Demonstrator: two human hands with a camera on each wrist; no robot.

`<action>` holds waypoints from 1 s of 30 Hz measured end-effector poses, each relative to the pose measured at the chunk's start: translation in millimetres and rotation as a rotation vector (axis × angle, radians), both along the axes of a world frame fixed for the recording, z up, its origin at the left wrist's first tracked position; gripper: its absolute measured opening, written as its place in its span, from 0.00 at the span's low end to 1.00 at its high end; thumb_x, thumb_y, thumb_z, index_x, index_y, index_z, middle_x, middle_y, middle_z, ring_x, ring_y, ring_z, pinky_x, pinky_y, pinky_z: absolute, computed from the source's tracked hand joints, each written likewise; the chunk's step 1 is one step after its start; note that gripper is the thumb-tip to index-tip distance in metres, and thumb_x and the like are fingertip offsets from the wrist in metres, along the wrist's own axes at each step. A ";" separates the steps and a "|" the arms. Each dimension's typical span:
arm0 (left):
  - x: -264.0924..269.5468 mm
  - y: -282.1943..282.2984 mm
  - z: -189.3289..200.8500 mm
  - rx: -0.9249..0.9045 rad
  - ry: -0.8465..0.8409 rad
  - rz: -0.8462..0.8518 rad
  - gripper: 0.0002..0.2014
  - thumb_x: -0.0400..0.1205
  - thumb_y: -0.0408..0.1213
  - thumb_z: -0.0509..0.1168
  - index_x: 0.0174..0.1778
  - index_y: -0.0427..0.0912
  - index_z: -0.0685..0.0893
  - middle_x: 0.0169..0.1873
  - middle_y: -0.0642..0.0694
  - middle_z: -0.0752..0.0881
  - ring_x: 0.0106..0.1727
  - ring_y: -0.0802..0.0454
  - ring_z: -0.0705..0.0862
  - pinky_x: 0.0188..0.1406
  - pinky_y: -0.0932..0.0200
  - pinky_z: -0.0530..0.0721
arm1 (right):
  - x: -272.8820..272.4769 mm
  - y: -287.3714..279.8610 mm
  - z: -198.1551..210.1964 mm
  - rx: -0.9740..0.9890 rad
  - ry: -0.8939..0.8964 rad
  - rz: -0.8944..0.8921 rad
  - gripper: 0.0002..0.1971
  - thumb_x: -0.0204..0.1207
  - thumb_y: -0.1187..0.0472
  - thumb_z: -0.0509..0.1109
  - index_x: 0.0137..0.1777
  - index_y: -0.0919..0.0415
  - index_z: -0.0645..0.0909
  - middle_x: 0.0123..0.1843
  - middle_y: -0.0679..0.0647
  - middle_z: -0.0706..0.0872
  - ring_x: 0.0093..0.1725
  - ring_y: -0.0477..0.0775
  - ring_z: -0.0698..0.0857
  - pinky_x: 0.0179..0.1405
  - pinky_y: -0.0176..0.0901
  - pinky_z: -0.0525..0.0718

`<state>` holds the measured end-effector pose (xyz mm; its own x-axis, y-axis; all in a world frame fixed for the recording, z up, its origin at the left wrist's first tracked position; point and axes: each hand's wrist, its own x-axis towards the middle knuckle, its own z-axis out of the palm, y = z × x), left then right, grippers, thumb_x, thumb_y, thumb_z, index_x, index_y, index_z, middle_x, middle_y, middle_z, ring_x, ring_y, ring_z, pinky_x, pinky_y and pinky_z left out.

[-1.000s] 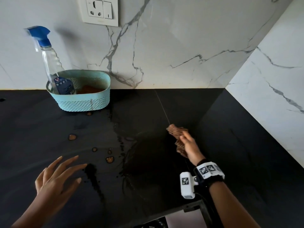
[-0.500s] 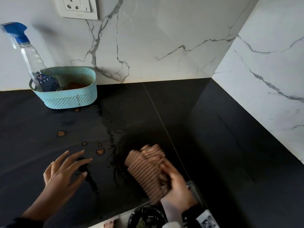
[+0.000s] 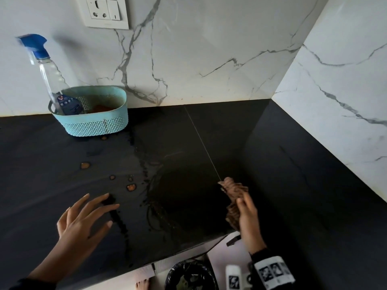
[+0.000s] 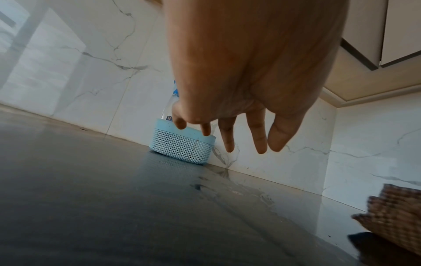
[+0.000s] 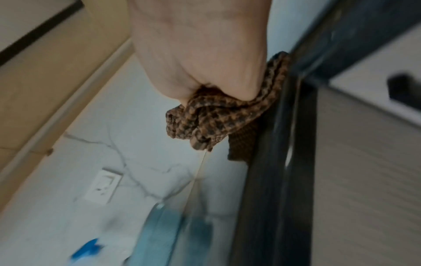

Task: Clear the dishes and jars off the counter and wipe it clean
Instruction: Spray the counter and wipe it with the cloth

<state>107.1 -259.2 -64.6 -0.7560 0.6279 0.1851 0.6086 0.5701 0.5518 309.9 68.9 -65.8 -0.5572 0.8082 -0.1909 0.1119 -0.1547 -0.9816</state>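
Right hand (image 3: 248,214) clutched the bunched brown cloth (image 3: 233,197) at the counter's (image 3: 282,185) front edge | left hand (image 3: 83,222) hovered, fingers spread, holding nothing | risk: orange spots (image 3: 131,187) near the basket (image 3: 94,120) might smear rather than lift if the bunched cloth skimmed them.

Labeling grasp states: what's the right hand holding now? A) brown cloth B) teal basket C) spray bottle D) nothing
A: the right hand grips the bunched brown cloth on the black counter; spray bottle stands in the teal basket.
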 end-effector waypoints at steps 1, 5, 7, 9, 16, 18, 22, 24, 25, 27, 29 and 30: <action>1.1 -0.1 1.5 0.000 -0.008 0.008 0.21 0.72 0.61 0.50 0.62 0.75 0.70 0.69 0.86 0.57 0.78 0.47 0.58 0.72 0.36 0.54 | -7.9 -16.7 -2.7 0.009 -0.021 0.067 0.12 0.84 0.62 0.58 0.65 0.54 0.75 0.49 0.53 0.85 0.37 0.43 0.86 0.32 0.35 0.83; 4.5 2.4 8.3 -0.005 0.002 0.008 0.21 0.72 0.61 0.51 0.62 0.73 0.73 0.69 0.85 0.59 0.79 0.46 0.58 0.71 0.34 0.53 | -36.1 -75.5 -11.7 -0.016 -0.047 0.327 0.15 0.82 0.51 0.57 0.65 0.51 0.75 0.61 0.49 0.84 0.53 0.40 0.86 0.51 0.36 0.84; 6.0 5.3 11.5 -0.001 0.004 0.006 0.21 0.72 0.61 0.51 0.62 0.73 0.72 0.68 0.87 0.57 0.79 0.48 0.57 0.72 0.33 0.53 | -47.9 -91.6 -9.7 -0.103 0.011 0.373 0.13 0.82 0.55 0.58 0.63 0.54 0.78 0.61 0.51 0.85 0.58 0.42 0.85 0.56 0.35 0.81; 7.2 8.6 15.3 0.007 0.006 0.008 0.22 0.72 0.62 0.50 0.63 0.74 0.69 0.68 0.88 0.56 0.79 0.49 0.56 0.72 0.33 0.53 | -54.4 -90.0 -4.6 -0.366 0.089 0.347 0.12 0.83 0.64 0.58 0.60 0.58 0.80 0.57 0.57 0.88 0.56 0.50 0.87 0.53 0.40 0.83; 9.7 6.6 24.3 -0.013 -0.007 0.026 0.22 0.71 0.62 0.51 0.63 0.77 0.68 0.68 0.88 0.56 0.79 0.50 0.56 0.73 0.34 0.53 | -14.8 -18.5 28.8 -0.617 0.493 0.005 0.46 0.46 0.53 0.89 0.69 0.58 0.79 0.68 0.66 0.80 0.66 0.62 0.80 0.68 0.60 0.75; 9.9 3.1 24.3 -0.011 -0.014 0.036 0.22 0.71 0.62 0.51 0.63 0.81 0.66 0.69 0.88 0.56 0.78 0.55 0.55 0.73 0.34 0.53 | 3.2 -5.1 39.6 -0.499 0.459 -0.127 0.26 0.59 0.53 0.83 0.59 0.54 0.84 0.60 0.60 0.85 0.60 0.55 0.84 0.66 0.52 0.78; 2.7 5.3 27.3 -0.029 -0.052 0.036 0.21 0.70 0.63 0.50 0.59 0.89 0.62 0.68 0.89 0.54 0.77 0.62 0.51 0.74 0.37 0.51 | -2.4 -19.2 39.0 -0.070 0.163 -0.183 0.13 0.82 0.64 0.61 0.60 0.48 0.79 0.60 0.48 0.83 0.55 0.42 0.83 0.53 0.48 0.82; -5.7 9.4 27.2 -0.034 -0.049 0.022 0.21 0.70 0.63 0.50 0.59 0.89 0.62 0.68 0.89 0.54 0.77 0.59 0.53 0.74 0.37 0.52 | -16.3 -37.0 21.6 0.308 -0.187 0.105 0.14 0.85 0.61 0.56 0.56 0.38 0.77 0.65 0.53 0.82 0.56 0.53 0.84 0.52 0.53 0.83; -10.1 12.0 27.8 -0.034 -0.048 0.011 0.21 0.71 0.63 0.50 0.59 0.89 0.62 0.68 0.89 0.54 0.77 0.60 0.52 0.74 0.37 0.51 | -21.8 -46.7 13.0 0.520 -0.356 0.262 0.13 0.85 0.58 0.55 0.59 0.37 0.75 0.71 0.50 0.77 0.64 0.56 0.80 0.64 0.54 0.79; -22.4 17.3 30.8 -0.031 -0.044 -0.017 0.20 0.71 0.63 0.49 0.59 0.88 0.63 0.69 0.88 0.54 0.77 0.64 0.49 0.75 0.41 0.49 | -30.1 -54.7 -12.3 0.882 -0.592 0.454 0.18 0.79 0.48 0.53 0.66 0.42 0.76 0.76 0.42 0.67 0.79 0.60 0.66 0.78 0.60 0.59; -35.9 20.9 34.1 -0.021 -0.043 -0.027 0.20 0.71 0.63 0.50 0.60 0.87 0.64 0.69 0.86 0.56 0.77 0.66 0.48 0.74 0.46 0.47 | -34.5 -49.5 -22.8 0.869 -0.785 0.572 0.27 0.71 0.41 0.53 0.69 0.45 0.74 0.76 0.47 0.72 0.79 0.64 0.62 0.70 0.71 0.61; -42.4 21.9 35.4 -0.020 -0.043 -0.026 0.20 0.72 0.63 0.50 0.61 0.85 0.65 0.69 0.85 0.58 0.77 0.65 0.49 0.74 0.47 0.47 | -36.0 -46.7 -21.7 0.883 -0.870 0.563 0.31 0.71 0.36 0.52 0.73 0.43 0.69 0.78 0.51 0.70 0.78 0.64 0.60 0.68 0.73 0.62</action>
<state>64.7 -237.3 -29.2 -0.7463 0.6507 0.1401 0.5994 0.5655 0.5664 273.9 22.2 -87.5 -0.8149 0.5482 -0.1882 0.5790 0.7546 -0.3087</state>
